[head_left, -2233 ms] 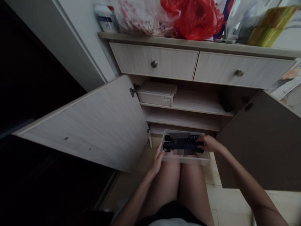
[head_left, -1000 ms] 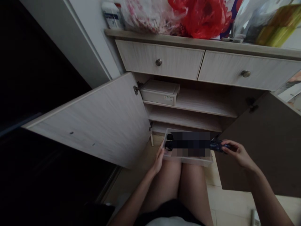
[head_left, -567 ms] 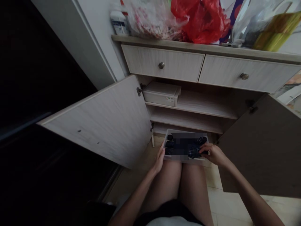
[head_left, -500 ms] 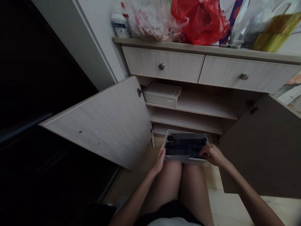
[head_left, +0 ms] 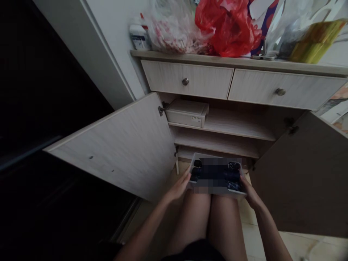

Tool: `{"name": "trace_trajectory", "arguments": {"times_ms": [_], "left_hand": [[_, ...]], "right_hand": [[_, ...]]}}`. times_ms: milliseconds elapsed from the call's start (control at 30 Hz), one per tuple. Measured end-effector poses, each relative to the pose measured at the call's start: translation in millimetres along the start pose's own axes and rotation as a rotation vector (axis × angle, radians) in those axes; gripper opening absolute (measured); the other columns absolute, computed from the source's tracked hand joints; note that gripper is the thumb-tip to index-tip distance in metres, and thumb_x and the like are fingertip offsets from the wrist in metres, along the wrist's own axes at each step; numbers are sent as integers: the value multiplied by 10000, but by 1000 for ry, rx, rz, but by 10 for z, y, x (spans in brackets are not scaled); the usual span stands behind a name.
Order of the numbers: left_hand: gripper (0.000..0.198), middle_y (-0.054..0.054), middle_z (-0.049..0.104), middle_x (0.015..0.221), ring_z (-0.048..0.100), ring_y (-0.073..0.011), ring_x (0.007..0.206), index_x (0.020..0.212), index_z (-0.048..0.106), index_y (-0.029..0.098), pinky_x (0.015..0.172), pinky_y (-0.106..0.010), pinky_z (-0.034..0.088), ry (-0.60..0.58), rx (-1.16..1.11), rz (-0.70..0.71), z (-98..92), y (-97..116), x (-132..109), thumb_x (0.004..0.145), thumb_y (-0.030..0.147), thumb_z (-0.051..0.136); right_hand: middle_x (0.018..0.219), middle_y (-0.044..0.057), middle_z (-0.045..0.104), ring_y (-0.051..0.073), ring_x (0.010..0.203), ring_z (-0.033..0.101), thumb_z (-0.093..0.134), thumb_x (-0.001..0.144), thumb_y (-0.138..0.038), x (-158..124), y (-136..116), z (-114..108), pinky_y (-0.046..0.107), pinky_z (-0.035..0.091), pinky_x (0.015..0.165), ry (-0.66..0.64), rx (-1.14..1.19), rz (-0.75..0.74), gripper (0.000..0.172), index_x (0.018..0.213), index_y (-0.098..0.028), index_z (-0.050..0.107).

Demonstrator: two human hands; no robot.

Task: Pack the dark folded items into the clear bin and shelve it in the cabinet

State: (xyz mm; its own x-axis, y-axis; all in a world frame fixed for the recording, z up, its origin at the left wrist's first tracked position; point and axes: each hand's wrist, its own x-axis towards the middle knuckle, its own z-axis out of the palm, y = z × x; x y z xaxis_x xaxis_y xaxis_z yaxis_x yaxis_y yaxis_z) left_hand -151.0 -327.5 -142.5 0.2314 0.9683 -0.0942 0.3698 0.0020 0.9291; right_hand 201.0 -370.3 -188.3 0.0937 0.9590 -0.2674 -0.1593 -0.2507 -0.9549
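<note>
A shallow clear plastic tray (head_left: 217,192) rests on my knees, filled with several dark rolled items (head_left: 233,167); its middle is blurred out. My left hand (head_left: 179,186) grips the tray's left side, fingers curled on the rim. My right hand (head_left: 250,194) holds the tray's right end, fingers wrapped round the corner. Both hands sit just in front of the open cabinet (head_left: 223,125).
The cabinet's two doors stand open, the left door (head_left: 119,145) and the right door (head_left: 301,174). A white box (head_left: 186,112) sits on the upper shelf. Two drawers (head_left: 187,78) are shut above. Plastic bags (head_left: 225,25) crowd the top. A dark doorway lies left.
My right hand put a dark item into the tray and has moved from the contents to the tray's right end. The left hand stayed on the left side.
</note>
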Motion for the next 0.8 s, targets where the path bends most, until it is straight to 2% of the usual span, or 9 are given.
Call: {"name": "trace_trajectory", "arguments": {"times_ms": [67, 133, 167, 267, 333, 400, 533, 700, 800], "left_hand": [[761, -131, 519, 1509, 411, -322, 1447, 1371, 586, 211, 1244, -483, 217, 101, 132, 59, -273, 251, 289, 871, 755, 407], [674, -135, 527, 1499, 403, -320, 1445, 1358, 588, 221, 1240, -468, 216, 293, 262, 189, -534, 599, 722, 870, 681, 515], [648, -141, 500, 1520, 372, -314, 1462, 1377, 571, 214, 1242, -455, 204, 331, 342, 275, -644, 787, 977, 877, 626, 554], [600, -172, 379, 1596, 247, -328, 1518, 1396, 548, 158, 1242, -478, 169, 296, 622, 479, -848, 1271, 1761, 894, 481, 598], [557, -206, 392, 1579, 236, -343, 1521, 1382, 560, 130, 1237, -506, 148, 247, 762, 517, -882, 1463, 2194, 896, 397, 612], [532, -232, 451, 1529, 300, -355, 1492, 1378, 567, 112, 1229, -518, 150, 230, 883, 496, -854, 1543, 2497, 899, 337, 615], [489, -226, 514, 1474, 422, -353, 1405, 1405, 562, 141, 1167, -501, 277, 293, 989, 436, -652, 1543, 2713, 945, 309, 556], [443, -183, 561, 1432, 483, -347, 1329, 1387, 600, 219, 1098, -481, 326, 280, 1005, 480, -134, 1661, 2586, 989, 383, 495], [532, -163, 566, 1431, 466, -340, 1334, 1443, 541, 236, 1108, -474, 305, 237, 953, 503, 80, 1804, 2517, 971, 480, 522]], "right_hand": [[1455, -30, 556, 285, 1444, 407, 617, 796, -738, 3, 7, -2, 496, 315, 1201, -10, 33, 32, 710, 1393, -354, 596], [1456, -31, 554, 282, 1459, 381, 635, 797, -715, 6, -7, -1, 494, 290, 1215, -13, 59, 50, 682, 1372, -348, 617], [1461, -30, 547, 278, 1469, 363, 639, 796, -713, 5, -17, 5, 488, 276, 1221, -10, 68, 55, 669, 1353, -342, 633], [1485, -19, 523, 274, 1482, 338, 643, 786, -733, -19, -47, 47, 477, 253, 1229, -4, 92, 56, 670, 1319, -326, 660], [1491, 2, 521, 281, 1469, 362, 654, 776, -743, -49, -63, 76, 485, 260, 1224, -9, 106, 32, 705, 1341, -321, 644], [1491, 21, 524, 289, 1455, 386, 669, 764, -749, -79, -74, 89, 492, 263, 1222, -6, 113, 10, 750, 1375, -317, 617], [1513, 32, 498, 293, 1463, 373, 678, 735, -778, -111, -87, 61, 491, 225, 1236, 34, 96, 13, 831, 1418, -317, 576], [1527, 48, 479, 300, 1480, 338, 682, 707, -803, -81, -127, 33, 503, 215, 1236, 14, 80, 26, 880, 1421, -300, 575], [1515, 44, 497, 295, 1477, 345, 691, 715, -786, -72, -142, 47, 493, 229, 1234, 1, 94, 24, 852, 1402, -292, 595]]}}
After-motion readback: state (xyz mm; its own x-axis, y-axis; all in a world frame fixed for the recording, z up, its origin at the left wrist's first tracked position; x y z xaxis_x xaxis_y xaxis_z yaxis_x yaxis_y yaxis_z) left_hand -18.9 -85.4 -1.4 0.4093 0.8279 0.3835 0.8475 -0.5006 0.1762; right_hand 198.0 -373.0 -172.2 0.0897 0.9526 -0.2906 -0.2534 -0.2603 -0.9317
